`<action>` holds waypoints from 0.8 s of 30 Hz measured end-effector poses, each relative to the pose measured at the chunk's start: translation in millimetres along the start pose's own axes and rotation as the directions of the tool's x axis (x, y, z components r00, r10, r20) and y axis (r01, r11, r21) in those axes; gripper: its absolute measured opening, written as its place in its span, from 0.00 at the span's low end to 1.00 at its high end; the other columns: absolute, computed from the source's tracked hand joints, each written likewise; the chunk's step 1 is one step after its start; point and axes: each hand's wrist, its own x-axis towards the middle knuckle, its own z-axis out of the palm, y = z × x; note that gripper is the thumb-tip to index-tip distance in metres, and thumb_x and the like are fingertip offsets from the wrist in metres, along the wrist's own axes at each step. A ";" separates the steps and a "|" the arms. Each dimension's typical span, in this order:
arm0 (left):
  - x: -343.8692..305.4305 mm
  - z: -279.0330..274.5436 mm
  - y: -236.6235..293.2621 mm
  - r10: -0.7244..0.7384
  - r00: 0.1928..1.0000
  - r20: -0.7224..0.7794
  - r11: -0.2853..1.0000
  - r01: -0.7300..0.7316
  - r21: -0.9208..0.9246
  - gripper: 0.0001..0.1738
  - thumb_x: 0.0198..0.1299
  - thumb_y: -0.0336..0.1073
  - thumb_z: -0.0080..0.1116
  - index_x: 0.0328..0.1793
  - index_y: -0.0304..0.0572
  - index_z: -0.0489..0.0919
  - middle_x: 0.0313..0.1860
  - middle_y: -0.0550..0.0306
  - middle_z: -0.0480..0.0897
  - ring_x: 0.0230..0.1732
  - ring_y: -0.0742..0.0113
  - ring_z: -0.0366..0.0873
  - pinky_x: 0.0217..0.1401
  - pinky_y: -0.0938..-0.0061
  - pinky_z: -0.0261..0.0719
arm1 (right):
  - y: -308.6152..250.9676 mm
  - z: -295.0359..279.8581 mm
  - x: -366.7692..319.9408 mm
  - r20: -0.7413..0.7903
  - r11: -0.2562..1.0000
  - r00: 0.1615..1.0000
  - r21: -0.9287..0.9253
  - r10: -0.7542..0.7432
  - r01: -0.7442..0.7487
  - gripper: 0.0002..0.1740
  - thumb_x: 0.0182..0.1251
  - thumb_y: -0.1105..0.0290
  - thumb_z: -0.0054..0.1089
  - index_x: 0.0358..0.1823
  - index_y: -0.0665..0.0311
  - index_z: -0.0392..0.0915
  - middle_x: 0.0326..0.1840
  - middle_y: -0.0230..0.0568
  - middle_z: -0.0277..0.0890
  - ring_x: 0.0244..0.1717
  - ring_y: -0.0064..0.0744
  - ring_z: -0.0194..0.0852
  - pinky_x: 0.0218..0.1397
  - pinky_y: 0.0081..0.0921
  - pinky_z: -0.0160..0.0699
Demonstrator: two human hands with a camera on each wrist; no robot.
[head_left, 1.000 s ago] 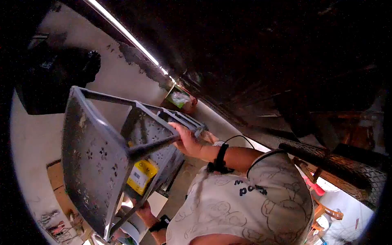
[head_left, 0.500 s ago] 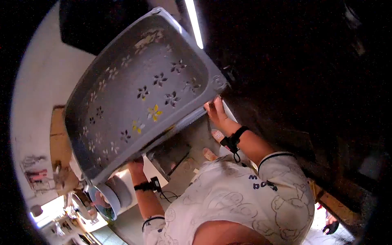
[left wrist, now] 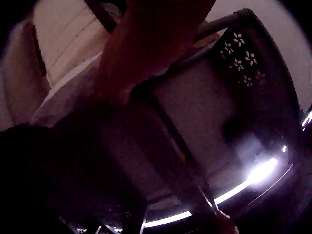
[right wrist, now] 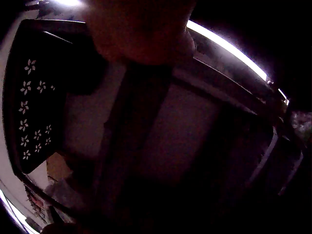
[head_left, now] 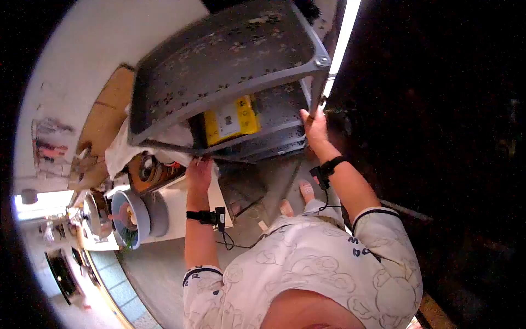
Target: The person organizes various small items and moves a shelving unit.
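A grey plastic tiered shelf rack (head_left: 219, 66), with flower-shaped cut-outs in its trays, stands tilted before me in the head view. On a lower tier lies a yellow package (head_left: 241, 127) with a white label. My right hand (head_left: 316, 130) grips the post at the rack's right side. At the rack's lower left edge, my left hand (head_left: 199, 174) holds the frame, its fingertips partly hidden. Both wrist views are dark; the rack's flower cut-outs (left wrist: 239, 63) show in the left one, and the right hand (right wrist: 141, 34) at the top of the other.
Left of me, a light-topped table (head_left: 178, 211) stands beside a blue-grey bucket (head_left: 141, 222) with things in it. A fan (head_left: 96, 213) is farther left. Brown cardboard (head_left: 112, 98) leans against the wall. A bright light strip (head_left: 344, 41) runs along the dark right side.
The rack has swung round from a sideways stance, its upper tray now farther right and the lower tiers showing. Both hands stay on it; the view has turned left.
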 end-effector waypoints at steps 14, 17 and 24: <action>-129.9 -123.8 87.8 0.081 0.924 0.373 -0.136 -0.360 0.923 0.12 0.59 0.35 0.41 0.46 0.40 0.71 0.50 0.55 0.72 0.54 0.54 0.65 0.63 0.69 0.59 | 38.8 95.8 -183.7 0.026 0.999 1.000 -0.034 0.007 -0.006 0.18 0.58 0.72 0.58 0.48 0.67 0.65 0.34 0.31 0.67 0.34 0.25 0.63 0.38 0.25 0.67; -162.5 -96.5 123.6 0.162 0.917 0.365 -0.127 -0.347 0.929 0.12 0.60 0.37 0.43 0.48 0.42 0.70 0.50 0.55 0.72 0.53 0.57 0.66 0.59 0.67 0.63 | -3.9 90.7 -193.6 0.093 0.985 0.995 -0.173 0.022 -0.005 0.20 0.58 0.68 0.58 0.51 0.65 0.66 0.34 0.33 0.68 0.33 0.25 0.63 0.37 0.26 0.66; -244.1 -78.5 106.7 0.009 0.956 -0.293 0.857 0.144 0.494 0.20 0.62 0.49 0.47 0.50 0.41 0.69 0.38 0.54 0.76 0.38 0.67 0.76 0.31 0.69 0.74 | 25.5 31.6 -251.1 0.117 0.943 0.992 -0.323 -0.045 0.081 0.19 0.59 0.68 0.58 0.49 0.68 0.65 0.31 0.36 0.69 0.31 0.29 0.65 0.35 0.28 0.68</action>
